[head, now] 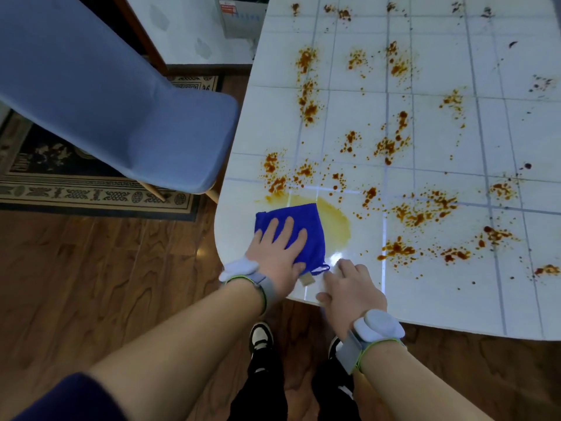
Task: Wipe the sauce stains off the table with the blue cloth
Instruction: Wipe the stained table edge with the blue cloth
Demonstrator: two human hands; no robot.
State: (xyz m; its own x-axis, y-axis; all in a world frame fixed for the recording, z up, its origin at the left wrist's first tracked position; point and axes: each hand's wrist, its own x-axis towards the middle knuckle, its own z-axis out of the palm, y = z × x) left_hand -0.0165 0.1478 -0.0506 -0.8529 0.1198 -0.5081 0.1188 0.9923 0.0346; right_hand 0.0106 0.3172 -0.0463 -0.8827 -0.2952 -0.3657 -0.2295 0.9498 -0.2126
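Observation:
The blue cloth (306, 229) lies folded on the near left corner of the white tiled table (440, 287). My left hand (277, 253) presses flat on it, fingers spread. A smeared yellowish wet patch (335, 221) spreads just right of the cloth. Orange-brown sauce stains (391, 145) speckle most of the tabletop beyond. Near the front edge, my right hand (352, 287) rests on the table with its fingers loosely apart and nothing in it, just right of the cloth's tag.
A blue upholstered chair (121, 95) stands left of the table, over a patterned rug (91, 192). Wooden floor and my shoes (261, 335) lie below the table edge. A box (239, 16) sits on the floor at the back.

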